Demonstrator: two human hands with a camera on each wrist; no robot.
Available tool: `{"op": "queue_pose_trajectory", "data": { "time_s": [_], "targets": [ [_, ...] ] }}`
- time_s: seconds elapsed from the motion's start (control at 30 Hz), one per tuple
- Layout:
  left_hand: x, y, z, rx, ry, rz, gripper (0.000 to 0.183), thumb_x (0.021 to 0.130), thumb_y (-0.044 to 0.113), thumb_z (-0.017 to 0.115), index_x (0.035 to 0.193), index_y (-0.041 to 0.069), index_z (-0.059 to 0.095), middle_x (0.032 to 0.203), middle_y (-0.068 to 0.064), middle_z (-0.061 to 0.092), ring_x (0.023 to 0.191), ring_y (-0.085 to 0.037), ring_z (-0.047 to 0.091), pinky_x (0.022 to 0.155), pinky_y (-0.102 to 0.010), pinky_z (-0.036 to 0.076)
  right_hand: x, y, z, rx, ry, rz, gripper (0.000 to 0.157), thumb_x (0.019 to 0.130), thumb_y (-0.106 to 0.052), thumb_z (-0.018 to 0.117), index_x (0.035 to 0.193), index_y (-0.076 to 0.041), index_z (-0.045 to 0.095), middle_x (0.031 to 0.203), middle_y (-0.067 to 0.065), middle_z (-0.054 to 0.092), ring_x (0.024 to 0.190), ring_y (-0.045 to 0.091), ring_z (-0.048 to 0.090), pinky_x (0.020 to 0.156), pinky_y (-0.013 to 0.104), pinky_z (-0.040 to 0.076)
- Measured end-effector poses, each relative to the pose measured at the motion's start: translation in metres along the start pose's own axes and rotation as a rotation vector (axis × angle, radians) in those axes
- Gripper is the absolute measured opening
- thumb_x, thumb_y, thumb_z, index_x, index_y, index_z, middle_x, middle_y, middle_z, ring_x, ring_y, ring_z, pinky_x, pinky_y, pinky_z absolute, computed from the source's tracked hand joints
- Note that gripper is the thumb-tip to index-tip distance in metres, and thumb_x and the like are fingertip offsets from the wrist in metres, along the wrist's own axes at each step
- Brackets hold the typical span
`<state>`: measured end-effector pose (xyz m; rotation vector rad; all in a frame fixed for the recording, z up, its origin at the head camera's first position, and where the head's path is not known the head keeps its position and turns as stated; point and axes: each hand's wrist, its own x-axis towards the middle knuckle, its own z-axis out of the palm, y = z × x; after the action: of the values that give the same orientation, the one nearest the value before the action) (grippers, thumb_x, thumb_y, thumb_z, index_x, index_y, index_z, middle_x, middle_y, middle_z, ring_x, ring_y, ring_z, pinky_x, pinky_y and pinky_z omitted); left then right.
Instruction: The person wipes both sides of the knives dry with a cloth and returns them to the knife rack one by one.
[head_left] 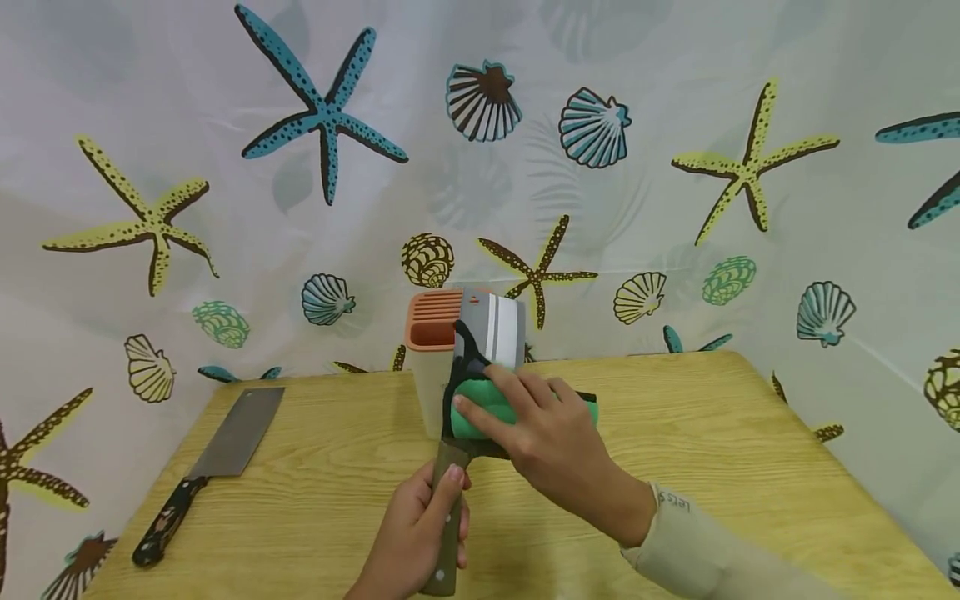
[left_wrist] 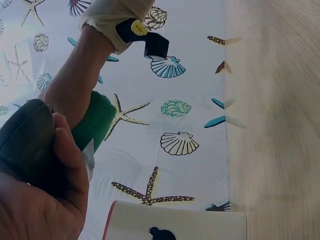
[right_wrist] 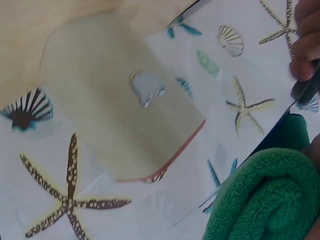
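Printed with starfish and shells, a white fabric backdrop (head_left: 675, 67) hangs behind a pale wood-grained bench (head_left: 345, 467). At its far left lies a steel cleaver with a riveted black handle (head_left: 213, 462), slantwise, its grip toward the near corner, well apart from both hands but closer to the left one. Next comes the left hand (head_left: 412, 525), fingers wrapped round the brown-green handle (head_left: 446, 554) of a broad-bladed steel knife (head_left: 510, 333), whose long axis rises from that grip away from the person, leaning slightly right. Behind the blade, partly hidden, stands a cream knife block with a slotted coral top (head_left: 431, 392). Crosswise over the lower blade, just beyond the handle, sits a folded green fleecy cloth (head_left: 483, 394), gripped by the thumb and fingers of the right hand (head_left: 546, 429), which reaches in from the right. Of the two, the right hand is therefore nearer the blade. Its wrist view shows the steel nearly edge-on beside the cloth; which edge is sharp I cannot tell.
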<state>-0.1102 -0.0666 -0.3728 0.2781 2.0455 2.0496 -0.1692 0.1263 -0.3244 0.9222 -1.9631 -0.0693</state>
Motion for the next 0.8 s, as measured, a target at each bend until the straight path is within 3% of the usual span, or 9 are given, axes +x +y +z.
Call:
{"op": "queue_pose_trajectory", "data": {
  "time_s": [0.1,0.2,0.33,0.53,0.7,0.8],
  "targets": [
    [-0.002,-0.001,0.003,-0.007,-0.069,-0.035,0.055,0.103,0.053,0.047,0.110,-0.002,0.052,0.069,-0.002,0.057,0.045,-0.007,0.056,0.047,-0.028,0.055,0.010,0.018,0.007,-0.083,0.012,0.038,0.046,0.088,-0.017,0.076,0.131,-0.031,0.067,0.128,0.015,0.060,0.098,0.029,0.061,0.063,0.038,0.055],
    [-0.004,-0.001,0.006,-0.008,-0.112,-0.050,0.056,0.102,0.053,0.048,0.111,-0.002,0.053,0.070,-0.002,0.057,0.045,-0.007,0.055,0.049,-0.029,0.056,0.018,0.036,0.014,-0.079,0.015,0.105,0.048,0.089,-0.014,0.074,0.133,-0.030,0.065,0.131,0.018,0.058,0.104,0.033,0.061,0.066,0.042,0.057],
    [-0.004,0.001,0.006,0.014,-0.099,-0.032,0.056,0.102,0.053,0.046,0.112,-0.002,0.053,0.070,-0.003,0.057,0.045,-0.009,0.055,0.049,-0.034,0.057,0.016,0.045,0.017,0.070,0.007,0.154,0.048,0.093,-0.021,0.068,0.140,-0.025,0.059,0.138,0.021,0.054,0.112,0.037,0.060,0.073,0.049,0.059],
    [-0.001,0.005,0.002,0.053,-0.037,0.012,0.055,0.104,0.051,0.044,0.111,-0.002,0.052,0.070,-0.003,0.057,0.044,-0.009,0.056,0.049,-0.037,0.058,0.006,0.027,0.014,0.286,-0.009,0.137,0.045,0.108,-0.041,0.034,0.143,-0.023,0.056,0.143,0.017,0.052,0.116,0.032,0.058,0.091,0.047,0.056],
    [0.003,0.005,-0.002,0.043,0.001,0.092,0.047,0.108,0.040,0.041,0.108,-0.006,0.051,0.067,-0.002,0.055,0.042,-0.006,0.056,0.045,-0.034,0.056,-0.002,0.004,0.009,0.377,0.066,0.051,0.039,0.106,-0.036,0.046,0.138,-0.020,0.060,0.141,0.012,0.057,0.116,0.026,0.061,0.090,0.042,0.056],
    [0.004,0.004,-0.003,0.037,0.003,0.124,0.045,0.109,0.037,0.040,0.107,-0.007,0.050,0.066,-0.002,0.054,0.042,-0.006,0.056,0.044,-0.034,0.056,-0.005,-0.005,0.008,0.372,0.107,0.033,0.037,0.103,-0.034,0.056,0.137,-0.020,0.062,0.140,0.010,0.060,0.118,0.026,0.061,0.089,0.041,0.055]
  ]
}}
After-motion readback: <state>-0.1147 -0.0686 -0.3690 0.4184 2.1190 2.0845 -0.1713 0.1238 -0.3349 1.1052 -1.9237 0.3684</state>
